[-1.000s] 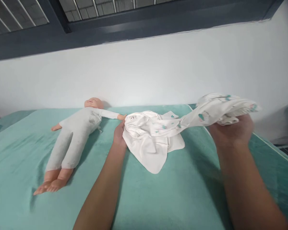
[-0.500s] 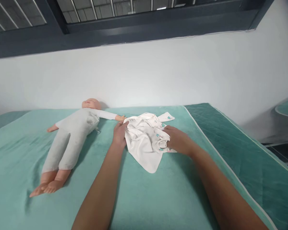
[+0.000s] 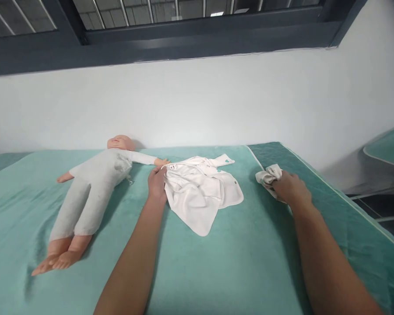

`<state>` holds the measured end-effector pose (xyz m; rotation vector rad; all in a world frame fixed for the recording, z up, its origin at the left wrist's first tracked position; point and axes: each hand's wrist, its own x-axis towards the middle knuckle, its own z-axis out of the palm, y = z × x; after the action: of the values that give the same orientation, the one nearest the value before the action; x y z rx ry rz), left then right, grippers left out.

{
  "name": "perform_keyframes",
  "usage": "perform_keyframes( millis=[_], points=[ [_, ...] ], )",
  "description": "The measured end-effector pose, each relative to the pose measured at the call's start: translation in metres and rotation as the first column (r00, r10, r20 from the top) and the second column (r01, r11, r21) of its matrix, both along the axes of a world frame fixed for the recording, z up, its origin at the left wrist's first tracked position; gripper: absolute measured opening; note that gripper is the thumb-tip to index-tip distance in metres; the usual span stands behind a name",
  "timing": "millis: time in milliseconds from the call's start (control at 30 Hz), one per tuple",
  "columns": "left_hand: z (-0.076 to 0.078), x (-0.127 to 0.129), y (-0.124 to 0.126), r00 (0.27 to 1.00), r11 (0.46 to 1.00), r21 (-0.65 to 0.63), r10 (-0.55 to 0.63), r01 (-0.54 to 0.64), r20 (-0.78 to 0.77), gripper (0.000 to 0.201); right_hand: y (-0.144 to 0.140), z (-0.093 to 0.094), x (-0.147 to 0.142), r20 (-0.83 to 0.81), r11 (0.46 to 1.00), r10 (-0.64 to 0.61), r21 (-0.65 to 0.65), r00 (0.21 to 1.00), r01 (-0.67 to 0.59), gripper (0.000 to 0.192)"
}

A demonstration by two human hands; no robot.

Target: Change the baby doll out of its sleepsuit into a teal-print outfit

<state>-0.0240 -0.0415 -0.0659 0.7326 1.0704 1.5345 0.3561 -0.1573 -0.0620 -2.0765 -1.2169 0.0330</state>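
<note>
A white baby shirt point(image 3: 197, 192) with a small printed label and one patterned sleeve lies spread on the bed, its lower corner towards me. My left hand point(image 3: 157, 183) is closed on its upper left edge, close to the doll's hand. Off to the right, apart from the shirt, my right hand point(image 3: 292, 190) grips a bunched patterned white cloth point(image 3: 269, 177); how that cloth is folded cannot be made out. The baby doll point(image 3: 98, 183) in a white bodysuit lies on its back to the left, one arm stretched towards the shirt.
A green cover point(image 3: 223, 271) spreads over the bed, with a darker green strip point(image 3: 335, 223) beyond a white seam on the right. Behind stands a white wall point(image 3: 184, 105) below a dark window frame point(image 3: 197, 37) with bars. Another green padded edge point(image 3: 389, 146) shows at far right.
My right hand has moved right, away from the shirt, carrying the bunched patterned cloth. The shirt's right side now lies flatter and more open. My left hand keeps its hold.
</note>
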Motion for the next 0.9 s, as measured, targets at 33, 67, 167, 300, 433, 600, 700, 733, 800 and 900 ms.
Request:
perform_keyframes(
  millis=[33, 67, 167, 300, 433, 600, 700, 733, 800, 900],
  points=[
    [0.001, 0.001, -0.001, 1.000, 1.000, -0.001, 0.001, -0.001, -0.012, 0.031, 0.000, -0.005, 0.000, 0.046, 0.991, -0.008, -0.131, 0.999, 0.014, 0.036],
    [0.002, 0.001, -0.001, 0.999, 1.000, -0.003, -0.003, 0.003, -0.037, 0.031, 0.000, -0.009, -0.001, 0.099, 0.970, -0.036, -0.234, 0.994, 0.059, 0.040],
    [0.003, 0.000, -0.003, 0.986, 0.998, -0.038, -0.056, 0.051, -0.155, 0.033, -0.002, -0.013, -0.009, 0.208, 0.960, -0.078, -0.247, 0.975, 0.129, 0.051],
    [0.006, -0.003, -0.006, 0.941, 0.973, -0.139, -0.217, 0.186, -0.259, 0.036, -0.008, -0.010, -0.023, 0.341, 0.989, -0.102, -0.064, 0.934, 0.131, 0.063],
    [0.007, -0.002, -0.007, 0.907, 0.961, -0.159, -0.269, 0.228, -0.325, 0.034, -0.014, -0.006, -0.045, 0.451, 1.000, 0.016, 0.009, 0.892, -0.022, 0.064],
    [0.004, 0.002, -0.006, 0.883, 0.968, -0.111, -0.249, 0.223, -0.398, 0.031, -0.009, -0.014, -0.059, 0.515, 0.978, 0.202, -0.144, 0.833, -0.148, 0.045],
    [0.004, 0.003, -0.007, 0.881, 0.972, -0.092, -0.237, 0.218, -0.410, 0.029, 0.000, -0.023, -0.051, 0.462, 0.966, 0.196, -0.241, 0.865, -0.090, 0.038],
    [0.005, 0.003, -0.007, 0.882, 0.972, -0.087, -0.235, 0.218, -0.409, 0.029, 0.002, -0.024, -0.046, 0.463, 0.963, 0.198, -0.257, 0.864, -0.082, 0.038],
    [0.005, 0.002, -0.008, 0.886, 0.973, -0.079, -0.231, 0.218, -0.402, 0.029, 0.002, -0.026, -0.033, 0.490, 0.957, 0.212, -0.278, 0.846, -0.079, 0.038],
    [0.005, 0.001, -0.008, 0.893, 0.974, -0.070, -0.227, 0.217, -0.389, 0.029, -0.007, -0.025, -0.012, 0.529, 0.953, 0.196, -0.302, 0.826, -0.033, 0.039]
  ],
)
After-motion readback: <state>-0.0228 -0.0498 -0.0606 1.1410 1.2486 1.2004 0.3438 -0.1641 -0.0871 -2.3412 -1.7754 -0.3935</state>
